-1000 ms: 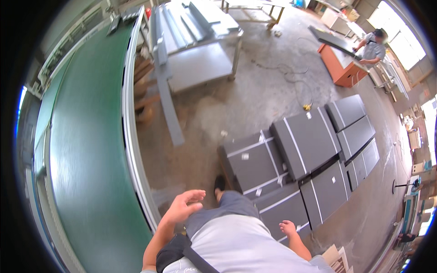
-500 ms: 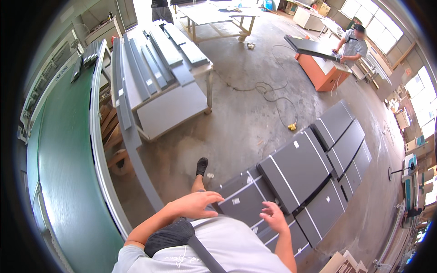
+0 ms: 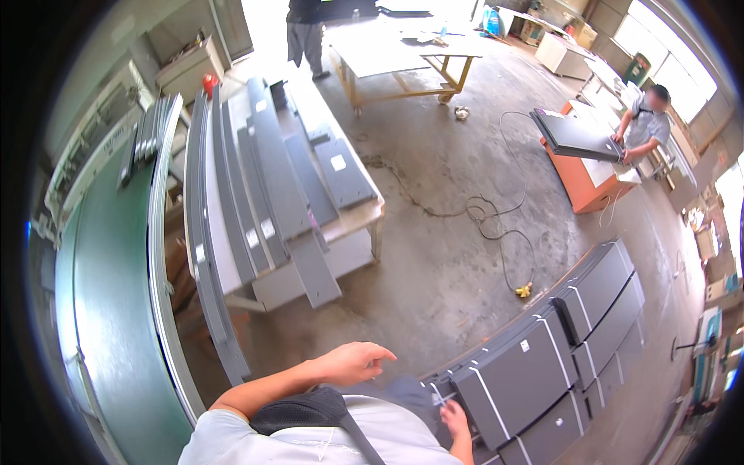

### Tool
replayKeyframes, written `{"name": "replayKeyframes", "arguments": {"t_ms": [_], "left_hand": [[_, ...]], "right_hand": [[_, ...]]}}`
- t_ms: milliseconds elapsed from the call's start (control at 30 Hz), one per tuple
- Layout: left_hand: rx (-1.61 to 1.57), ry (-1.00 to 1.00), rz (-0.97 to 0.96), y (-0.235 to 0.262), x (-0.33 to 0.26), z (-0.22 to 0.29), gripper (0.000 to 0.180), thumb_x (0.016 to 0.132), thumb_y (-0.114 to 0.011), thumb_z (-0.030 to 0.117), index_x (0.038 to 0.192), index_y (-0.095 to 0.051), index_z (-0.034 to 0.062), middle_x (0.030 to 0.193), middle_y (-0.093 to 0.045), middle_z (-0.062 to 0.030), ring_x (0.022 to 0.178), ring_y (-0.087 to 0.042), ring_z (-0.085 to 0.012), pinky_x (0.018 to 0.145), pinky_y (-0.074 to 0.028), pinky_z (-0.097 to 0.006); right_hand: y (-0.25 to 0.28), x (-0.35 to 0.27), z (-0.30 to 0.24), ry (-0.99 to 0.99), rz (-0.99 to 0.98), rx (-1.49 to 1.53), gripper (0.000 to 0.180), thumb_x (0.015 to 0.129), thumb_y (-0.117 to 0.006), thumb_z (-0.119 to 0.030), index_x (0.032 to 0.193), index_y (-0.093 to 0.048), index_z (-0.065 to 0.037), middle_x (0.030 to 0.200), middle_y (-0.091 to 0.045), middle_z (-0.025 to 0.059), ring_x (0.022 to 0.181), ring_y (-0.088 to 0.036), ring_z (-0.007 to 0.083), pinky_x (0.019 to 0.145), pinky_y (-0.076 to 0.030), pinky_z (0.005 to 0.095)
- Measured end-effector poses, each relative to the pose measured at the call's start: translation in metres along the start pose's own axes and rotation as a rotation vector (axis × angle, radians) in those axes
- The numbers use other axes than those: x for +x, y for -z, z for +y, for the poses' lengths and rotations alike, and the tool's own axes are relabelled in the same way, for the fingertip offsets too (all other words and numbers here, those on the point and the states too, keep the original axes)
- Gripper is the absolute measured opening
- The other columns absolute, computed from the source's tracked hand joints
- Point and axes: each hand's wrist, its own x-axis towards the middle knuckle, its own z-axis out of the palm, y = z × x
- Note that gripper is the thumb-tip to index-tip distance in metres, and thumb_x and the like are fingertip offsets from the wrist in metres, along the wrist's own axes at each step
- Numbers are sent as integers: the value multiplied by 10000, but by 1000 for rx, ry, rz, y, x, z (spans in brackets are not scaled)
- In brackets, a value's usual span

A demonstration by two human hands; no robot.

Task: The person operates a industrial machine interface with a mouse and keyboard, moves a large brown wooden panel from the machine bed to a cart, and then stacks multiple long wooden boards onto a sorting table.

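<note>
A worker's left hand (image 3: 353, 363) hangs open and empty in the lower middle of the frame, fingers loosely spread above the bare concrete floor (image 3: 457, 256), while the right hand (image 3: 454, 418), lower and to the right, reaches down to the near corner of a strapped grey panel bundle (image 3: 515, 377); whether its fingers have closed on the edge cannot be told. That bundle is the nearest of a row of flat grey stacks bound with white straps, running from the bottom centre up toward the right of the frame, where a second strapped bundle (image 3: 601, 287) lies just beside it. At centre left, a low work table (image 3: 353, 221) carries long grey panel strips (image 3: 267, 178) laid side by side, some with small white labels. A green conveyor belt (image 3: 105, 310) curves down the left edge. At upper right, another person (image 3: 647, 116) holds a dark panel (image 3: 575, 136) over an orange cabinet (image 3: 593, 182). A yellow-plugged cable (image 3: 504, 232) trails across the floor.
</note>
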Motion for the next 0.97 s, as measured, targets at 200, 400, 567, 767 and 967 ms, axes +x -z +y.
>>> {"name": "replayKeyframes", "arguments": {"t_ms": [200,400,567,767,967], "left_hand": [[28,32,-123,98,97,36,421,956,-649,167,1364,-622,67,994,-656,-112,972,-645,-283,885,-522,-406],[85,43,-51,163,237,51,434,958,-671,227,1359,-629,66,970,-659,-118,924,-644,-278,849,-527,-411],[217,-16,-37,227,364,116,459,952,-678,232,1376,-606,73,1017,-658,-119,989,-644,-299,882,-523,-408],[189,-49,138,315,467,150,443,946,-692,240,1359,-616,98,1062,-673,-117,1002,-654,-313,886,-531,-427],[148,68,-29,418,579,113,447,937,-721,213,1359,-626,100,1107,-684,-113,1043,-657,-311,936,-521,-417]], "right_hand": [[-8,52,13,-448,165,-45,485,894,-727,-145,1349,-616,-19,1042,-721,115,905,-691,220,759,-559,399],[26,197,-97,-304,104,-200,465,876,-701,-130,1326,-639,-28,1062,-730,148,974,-702,240,834,-560,403],[141,361,-225,249,183,-436,453,861,-680,-118,1306,-658,-36,1079,-737,175,1031,-711,258,896,-561,406],[170,339,-836,979,149,-251,554,899,-741,-148,1409,-565,-21,1230,-663,83,1112,-639,180,1008,-508,363],[137,209,-1165,1884,201,-516,746,873,-768,-457,1344,-557,81,1317,-593,184,1193,-594,289,1084,-448,405]]}}
